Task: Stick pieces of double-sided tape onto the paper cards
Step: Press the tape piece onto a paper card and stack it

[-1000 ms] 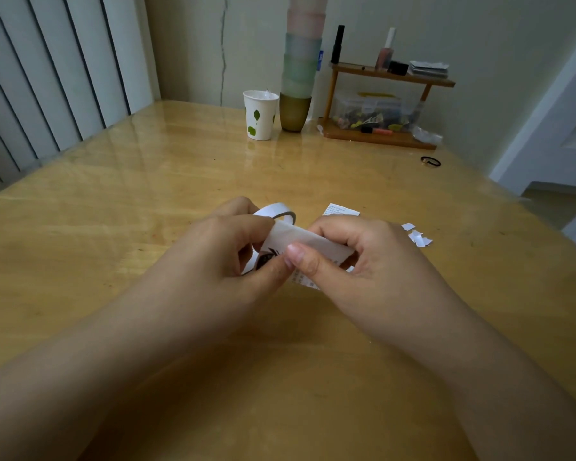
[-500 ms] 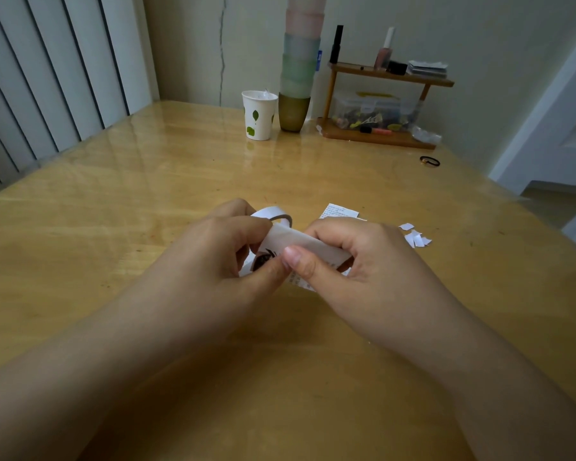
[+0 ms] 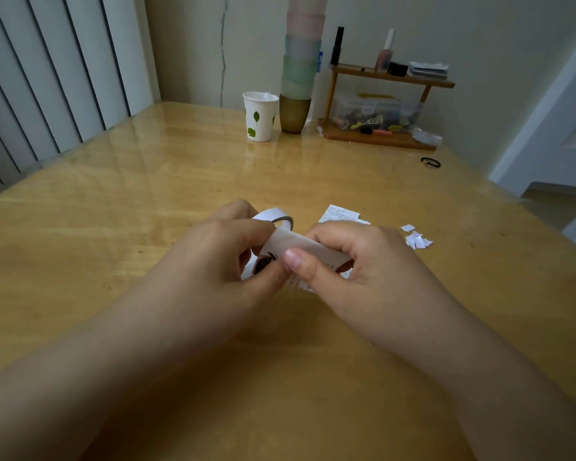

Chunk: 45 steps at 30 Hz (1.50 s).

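My left hand (image 3: 226,257) grips a white roll of double-sided tape (image 3: 275,217) above the wooden table (image 3: 113,211). Most of the roll is hidden behind my fingers. A strip of tape (image 3: 300,245) runs from the roll to my right hand (image 3: 356,261), which pinches it between thumb and fingers. A paper card with small print (image 3: 300,282) shows just under my right thumb. Another printed paper card (image 3: 341,214) lies flat on the table behind my right hand.
Several small white paper scraps (image 3: 416,239) lie to the right of my hands. At the back stand a paper cup (image 3: 260,116), a tall stack of cups (image 3: 298,81) and a small wooden shelf (image 3: 379,138). A black hair tie (image 3: 430,162) lies near the right edge.
Both hands have stayed together in nearly the same place, with only a slight shift of the fingers on the tape.
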Available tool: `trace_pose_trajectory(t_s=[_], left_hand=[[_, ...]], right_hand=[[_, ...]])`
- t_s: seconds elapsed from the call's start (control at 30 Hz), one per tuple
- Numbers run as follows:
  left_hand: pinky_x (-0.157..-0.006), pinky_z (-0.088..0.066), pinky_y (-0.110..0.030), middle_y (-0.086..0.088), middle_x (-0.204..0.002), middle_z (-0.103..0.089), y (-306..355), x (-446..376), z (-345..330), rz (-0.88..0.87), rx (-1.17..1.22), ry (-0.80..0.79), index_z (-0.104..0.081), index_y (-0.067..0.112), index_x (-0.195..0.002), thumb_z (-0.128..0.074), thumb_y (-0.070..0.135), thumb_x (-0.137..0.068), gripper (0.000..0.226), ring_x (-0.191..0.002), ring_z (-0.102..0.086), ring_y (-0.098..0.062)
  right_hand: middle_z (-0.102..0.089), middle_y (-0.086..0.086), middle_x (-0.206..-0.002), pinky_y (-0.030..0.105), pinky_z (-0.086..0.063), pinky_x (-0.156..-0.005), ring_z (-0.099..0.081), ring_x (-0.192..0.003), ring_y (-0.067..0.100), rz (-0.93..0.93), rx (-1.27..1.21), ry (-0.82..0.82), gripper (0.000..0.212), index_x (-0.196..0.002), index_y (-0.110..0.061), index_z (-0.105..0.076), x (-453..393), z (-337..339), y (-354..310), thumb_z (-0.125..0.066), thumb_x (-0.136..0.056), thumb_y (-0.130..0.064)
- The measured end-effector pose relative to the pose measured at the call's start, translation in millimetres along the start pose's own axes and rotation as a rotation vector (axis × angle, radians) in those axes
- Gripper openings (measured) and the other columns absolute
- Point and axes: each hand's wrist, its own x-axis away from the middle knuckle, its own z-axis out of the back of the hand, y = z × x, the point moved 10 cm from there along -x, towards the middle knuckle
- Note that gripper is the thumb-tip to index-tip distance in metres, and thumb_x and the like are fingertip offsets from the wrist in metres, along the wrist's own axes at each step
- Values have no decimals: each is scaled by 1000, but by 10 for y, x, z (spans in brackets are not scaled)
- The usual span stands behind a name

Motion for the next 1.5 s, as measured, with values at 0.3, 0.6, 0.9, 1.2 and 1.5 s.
trace_pose_trajectory(t_s=[0.3,0.6,0.9,1.2,1.5], left_hand=[[-51,-34,-14,13,-75,-42,49,11,-5,-38,-75,10,-50,33,-59,-55,37,-78,21,-59,-45,-9],[-51,-34,-18,10,-71,-40,159,28,28,-123,-163,38,-39,35,-58,-54,32,-81,28,-60,-44,-11],[-52,-35,-19,12,-71,-40,146,23,18,-106,-147,22,-37,42,-58,-55,32,-80,30,-60,-45,-10],[-53,-35,-14,12,-77,-43,72,23,2,-30,-98,-3,-49,38,-60,-54,39,-79,20,-63,-48,-10],[-51,-34,-13,14,-72,-49,-61,-8,45,113,99,26,-57,20,-63,-55,46,-84,34,-55,-45,-6]], right_hand=[[-60,-8,-71,26,-44,-58,-56,-68,9,-17,19,-28,29,-74,-27,-65,0,-45,78,-49,-85,-48],[-58,-12,-69,27,-44,-57,-54,-66,8,-23,10,-62,27,-72,-30,-61,3,-81,89,-50,-90,-46],[-60,-9,-71,35,-49,-61,-56,-70,11,-31,14,-56,30,-78,-25,-65,9,-72,87,-48,-86,-48],[-62,-5,-74,36,-49,-63,-58,-72,11,-29,7,-46,27,-79,-22,-67,8,-42,51,-54,-92,-43],[-56,-2,-58,32,-44,-51,-55,-56,18,-78,-171,150,21,-67,-25,-63,2,193,139,-65,-86,-34]])
